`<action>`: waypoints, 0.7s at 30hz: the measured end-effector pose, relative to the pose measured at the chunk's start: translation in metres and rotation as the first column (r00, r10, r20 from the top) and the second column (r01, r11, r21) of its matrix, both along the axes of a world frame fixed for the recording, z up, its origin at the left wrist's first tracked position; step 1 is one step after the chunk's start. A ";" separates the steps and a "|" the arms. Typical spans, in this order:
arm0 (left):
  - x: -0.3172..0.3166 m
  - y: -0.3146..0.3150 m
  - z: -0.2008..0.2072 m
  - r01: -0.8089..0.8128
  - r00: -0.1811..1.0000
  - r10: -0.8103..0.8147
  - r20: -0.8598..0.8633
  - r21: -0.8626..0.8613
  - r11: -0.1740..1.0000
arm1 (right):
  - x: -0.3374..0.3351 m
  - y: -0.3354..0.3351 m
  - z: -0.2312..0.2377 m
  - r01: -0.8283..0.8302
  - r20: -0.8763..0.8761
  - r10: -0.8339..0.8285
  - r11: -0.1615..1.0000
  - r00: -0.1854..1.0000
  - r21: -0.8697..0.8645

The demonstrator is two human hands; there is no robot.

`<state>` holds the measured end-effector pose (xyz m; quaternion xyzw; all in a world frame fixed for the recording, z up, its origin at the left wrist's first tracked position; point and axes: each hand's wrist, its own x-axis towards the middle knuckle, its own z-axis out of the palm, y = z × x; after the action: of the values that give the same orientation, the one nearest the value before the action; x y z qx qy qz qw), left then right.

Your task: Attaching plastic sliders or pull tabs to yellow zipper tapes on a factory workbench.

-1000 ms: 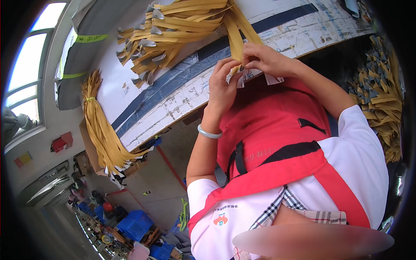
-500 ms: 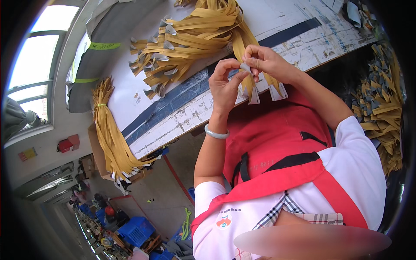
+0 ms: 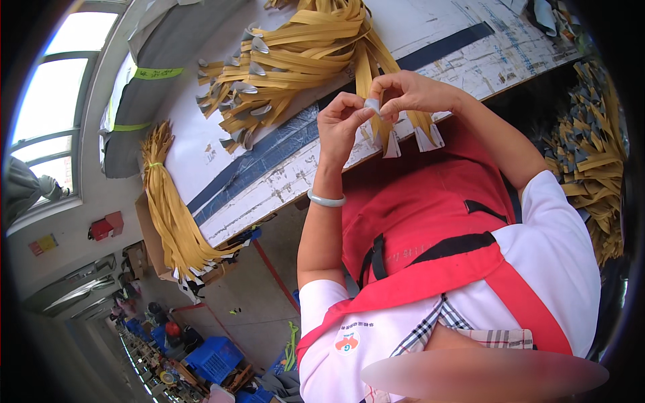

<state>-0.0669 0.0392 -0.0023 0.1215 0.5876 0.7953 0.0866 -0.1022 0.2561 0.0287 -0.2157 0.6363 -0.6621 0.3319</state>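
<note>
My left hand (image 3: 338, 131) and my right hand (image 3: 413, 93) meet above the table's near edge. Thumb and forefinger of each pinch a small grey fabric piece (image 3: 372, 105), its sides drawn together. Behind and below the fingers hang yellow zipper tapes (image 3: 421, 119) with white ends, dropping over the edge toward my red apron. These tapes run up into a large pile of yellow zipper tapes (image 3: 316, 43), many tipped with curled grey pieces. Whether the held piece is joined to a tape is hidden by my fingers.
A tied yellow bundle (image 3: 164, 195) hangs over the table's left end beside a cardboard box (image 3: 153, 232). More grey-tipped tapes (image 3: 591, 161) hang at the right, below the table. Dark blue strips (image 3: 262, 158) lie across the white tabletop (image 3: 282, 195). A blue crate (image 3: 213, 358) stands on the floor.
Both hands have shifted slightly left with the grey piece. The fingers have changed their grip on it, and more of its surface shows between them now.
</note>
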 end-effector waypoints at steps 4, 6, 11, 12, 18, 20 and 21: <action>0.002 -0.002 -0.002 -0.004 0.995 0.000 0.101 0.040 0.999 | 0.000 -0.004 0.002 -0.020 -0.072 0.019 1.000 0.997 -0.016; 0.002 -0.002 0.002 0.009 0.993 -0.015 0.120 0.052 0.999 | 0.006 -0.005 0.004 0.024 -0.069 -0.024 1.000 0.997 0.004; 0.010 0.018 -0.007 -0.259 0.965 0.253 -0.063 -0.105 0.960 | 0.010 -0.017 0.000 0.190 -0.144 -0.177 0.978 0.974 0.083; 0.011 0.022 -0.011 -0.379 0.916 0.347 -0.201 -0.147 0.914 | 0.011 -0.022 -0.003 0.283 -0.370 -0.227 0.954 0.901 0.103; 0.021 0.028 -0.023 -0.551 0.823 0.465 -0.328 -0.257 0.794 | 0.027 -0.037 -0.025 0.471 -0.710 -0.309 0.881 0.633 0.036; 0.021 0.025 -0.026 -0.555 0.814 0.444 -0.375 -0.273 0.786 | 0.027 -0.042 -0.028 0.494 -0.731 -0.336 0.869 0.594 0.003; 0.020 0.023 -0.026 -0.555 0.814 0.443 -0.376 -0.275 0.785 | 0.027 -0.044 -0.027 0.494 -0.730 -0.337 0.869 0.594 0.001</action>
<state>-0.0471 0.0622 -0.0284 0.0569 0.7442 0.6362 -0.1953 -0.0748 0.2120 0.0012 -0.2631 0.8103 -0.5170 -0.0833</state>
